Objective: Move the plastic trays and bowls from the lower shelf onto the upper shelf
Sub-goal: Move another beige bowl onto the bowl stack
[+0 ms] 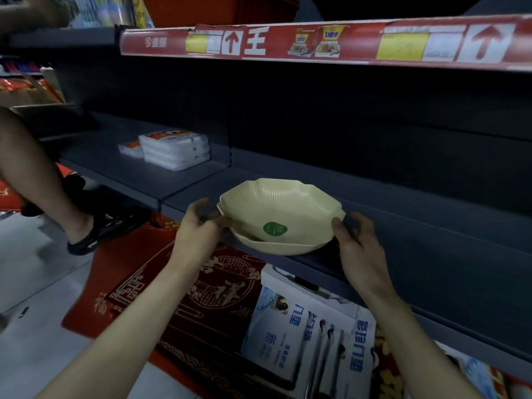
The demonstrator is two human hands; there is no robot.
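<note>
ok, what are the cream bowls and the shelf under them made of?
The bowls: likely moulded plastic, matte cream with a slight sheen; thin scalloped rim, even ribbing, green sticker. The shelf: looks like painted sheet metal, matte dark grey; flat with a folded front edge. Neither certain from look alone.

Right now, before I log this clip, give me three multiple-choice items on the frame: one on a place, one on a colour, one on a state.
1. Where do the white packs lie relative to the bowls?
A. left and further back on the shelf
B. right of them
C. inside them
2. The sticker in the top bowl is
A. red
B. green
C. blue
3. The bowls are
A. untouched
B. under one hand
C. between both hands

1 A: the packs sit back left.
2 B: a green patch shows on the bowl's floor.
3 C: the left hand is at the left rim and the right hand at the right rim.
</note>
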